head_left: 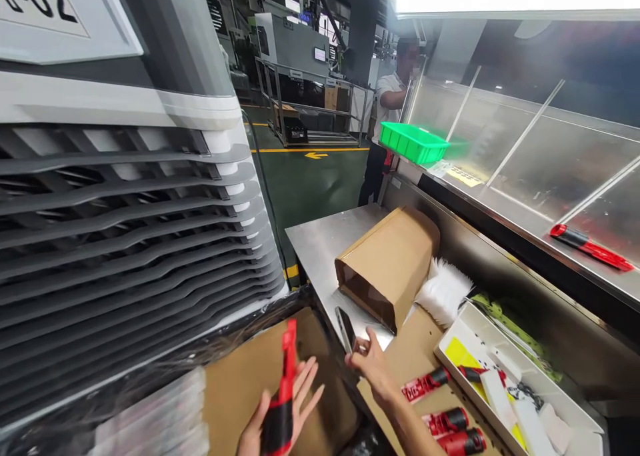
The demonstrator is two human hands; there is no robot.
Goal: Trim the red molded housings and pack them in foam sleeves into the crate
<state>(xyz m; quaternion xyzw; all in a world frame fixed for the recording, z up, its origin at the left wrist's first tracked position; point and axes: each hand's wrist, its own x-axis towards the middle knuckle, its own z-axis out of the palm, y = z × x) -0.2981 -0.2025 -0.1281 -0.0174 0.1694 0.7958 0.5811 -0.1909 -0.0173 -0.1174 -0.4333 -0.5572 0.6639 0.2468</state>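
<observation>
A long red and black plastic tool housing (285, 396) stands nearly upright in my left hand (305, 393), lying between the thumb and the stretched fingers. My right hand (373, 366) pinches a slim, flat, grey tool with a dark face (345, 329); its exact kind is unclear. This tool is in front of the open end of a brown cardboard box (390, 259) lying on its side. Close to my right forearm, several red and black housings (425, 385) rest on a cardboard sheet (407, 353).
A white bin (555, 413) holds assorted pieces at right. White fluffy material (444, 291) lies by the box. A green tray (414, 143) and another red housing (590, 248) sit on the upper shelf. A louvred machine (125, 243) stands left; a person (393, 96) stands behind the bench.
</observation>
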